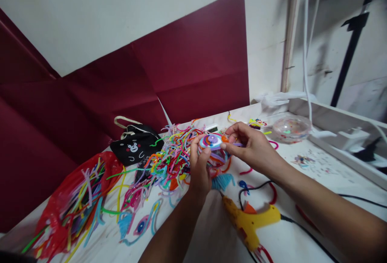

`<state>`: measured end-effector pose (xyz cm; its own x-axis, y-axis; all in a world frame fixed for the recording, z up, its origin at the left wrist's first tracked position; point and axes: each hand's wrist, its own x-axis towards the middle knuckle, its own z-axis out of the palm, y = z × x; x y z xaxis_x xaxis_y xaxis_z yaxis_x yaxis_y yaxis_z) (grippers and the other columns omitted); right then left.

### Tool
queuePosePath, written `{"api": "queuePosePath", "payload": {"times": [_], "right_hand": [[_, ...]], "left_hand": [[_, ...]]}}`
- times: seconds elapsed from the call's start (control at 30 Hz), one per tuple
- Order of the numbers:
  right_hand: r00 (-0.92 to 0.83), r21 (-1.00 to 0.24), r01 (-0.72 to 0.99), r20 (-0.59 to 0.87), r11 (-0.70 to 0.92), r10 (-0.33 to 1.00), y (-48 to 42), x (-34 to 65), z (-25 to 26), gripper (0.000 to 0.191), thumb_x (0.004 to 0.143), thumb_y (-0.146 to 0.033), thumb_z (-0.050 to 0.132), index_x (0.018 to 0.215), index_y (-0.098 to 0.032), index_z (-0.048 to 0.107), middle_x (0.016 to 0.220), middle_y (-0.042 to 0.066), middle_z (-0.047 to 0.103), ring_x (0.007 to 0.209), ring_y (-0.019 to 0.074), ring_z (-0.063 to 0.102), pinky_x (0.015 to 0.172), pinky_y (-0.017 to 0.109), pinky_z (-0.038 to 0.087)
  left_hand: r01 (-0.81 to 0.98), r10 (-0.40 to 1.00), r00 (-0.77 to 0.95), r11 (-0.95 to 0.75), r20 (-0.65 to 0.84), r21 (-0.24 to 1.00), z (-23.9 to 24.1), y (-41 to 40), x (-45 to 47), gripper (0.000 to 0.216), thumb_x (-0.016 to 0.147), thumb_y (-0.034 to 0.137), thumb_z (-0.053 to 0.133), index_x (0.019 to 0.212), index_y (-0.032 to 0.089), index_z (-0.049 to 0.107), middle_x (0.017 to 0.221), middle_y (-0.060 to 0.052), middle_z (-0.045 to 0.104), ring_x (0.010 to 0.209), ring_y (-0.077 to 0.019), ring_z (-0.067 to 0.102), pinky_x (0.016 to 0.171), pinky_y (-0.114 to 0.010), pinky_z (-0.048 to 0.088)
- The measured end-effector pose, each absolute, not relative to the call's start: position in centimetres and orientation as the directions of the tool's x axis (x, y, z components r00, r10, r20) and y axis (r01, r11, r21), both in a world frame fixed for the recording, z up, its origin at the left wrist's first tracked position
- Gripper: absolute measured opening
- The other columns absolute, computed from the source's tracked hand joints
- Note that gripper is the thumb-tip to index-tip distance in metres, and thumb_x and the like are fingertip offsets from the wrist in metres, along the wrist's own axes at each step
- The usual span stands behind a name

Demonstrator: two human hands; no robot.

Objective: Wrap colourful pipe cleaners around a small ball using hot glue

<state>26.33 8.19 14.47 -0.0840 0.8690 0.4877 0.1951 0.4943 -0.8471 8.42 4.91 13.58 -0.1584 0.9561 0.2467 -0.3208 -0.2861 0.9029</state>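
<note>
My left hand (200,169) and my right hand (249,147) are raised over the white table (302,182) and together pinch a small coiled pipe-cleaner piece (212,141), with purple, blue and white rings and an orange bit at its right side. The left hand's fingers curl round its left and underside. Thumb and forefinger of the right hand grip its right edge. Beneath and behind it lies a tangled heap of coloured pipe cleaners (169,158).
A yellow glue gun (249,220) with a black cord lies near the front. A red plastic bag (72,202) of pipe cleaners sits left, a black bear-face pouch (136,147) behind it. A clear bowl (291,128) stands at back right. Dark red sheets cover the wall.
</note>
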Motion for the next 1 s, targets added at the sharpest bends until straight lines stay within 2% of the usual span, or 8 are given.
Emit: {"api": "queuePosePath", "payload": {"times": [0.13,0.37,0.5,0.77,1.0], "right_hand": [[-0.083,-0.866,0.186,0.457,0.464,0.885,8.3,26.3,14.4,0.045,0.086,-0.057,0.099,0.108,-0.029,0.073,0.089,0.0,0.076,0.079,0.0223,0.071,0.07,0.033,0.057],[-0.074,-0.891,0.151,0.423,0.429,0.903,8.1,26.3,14.8,0.047,0.082,-0.063,0.096,0.105,-0.029,0.071,0.091,0.001,0.073,0.083,0.024,0.072,0.075,0.036,0.06],[-0.064,-0.897,0.171,0.402,0.407,0.914,8.0,26.3,14.9,0.049,0.081,-0.066,0.095,0.104,-0.029,0.071,0.091,0.002,0.073,0.083,0.0242,0.071,0.075,0.036,0.06],[-0.087,-0.886,0.23,0.393,0.402,0.916,8.0,26.5,15.1,0.04,0.086,-0.059,0.091,0.102,-0.028,0.071,0.086,0.0,0.072,0.079,0.0227,0.069,0.072,0.034,0.057],[-0.093,-0.86,0.298,0.405,0.413,0.91,7.8,26.5,15.3,0.031,0.092,-0.051,0.087,0.104,-0.028,0.07,0.085,0.0,0.074,0.079,0.0236,0.071,0.073,0.035,0.059]], "left_hand": [[-0.324,0.96,-0.154,-0.273,0.234,0.906,13.3,5.1,8.2,0.063,0.081,0.054,0.092,0.134,0.027,0.071,0.123,-0.01,0.084,0.109,-0.0348,0.086,0.095,-0.044,0.069],[-0.31,0.951,-0.163,-0.303,0.264,0.901,12.9,5.6,7.9,0.059,0.085,0.054,0.094,0.134,0.025,0.077,0.138,-0.012,0.084,0.123,-0.0353,0.084,0.102,-0.042,0.069],[-0.275,0.95,-0.148,-0.307,0.275,0.911,12.5,5.8,7.6,0.057,0.09,0.055,0.091,0.137,0.026,0.078,0.138,-0.012,0.084,0.127,-0.0353,0.082,0.105,-0.042,0.068],[-0.223,0.947,-0.139,-0.314,0.288,0.923,12.0,6.3,7.5,0.048,0.096,0.058,0.084,0.13,0.026,0.078,0.147,-0.012,0.082,0.137,-0.0344,0.078,0.118,-0.044,0.064],[-0.194,0.952,-0.109,-0.304,0.287,0.933,11.9,6.6,7.6,0.052,0.097,0.062,0.082,0.135,0.027,0.078,0.141,-0.013,0.083,0.13,-0.0352,0.081,0.111,-0.046,0.068]]}}
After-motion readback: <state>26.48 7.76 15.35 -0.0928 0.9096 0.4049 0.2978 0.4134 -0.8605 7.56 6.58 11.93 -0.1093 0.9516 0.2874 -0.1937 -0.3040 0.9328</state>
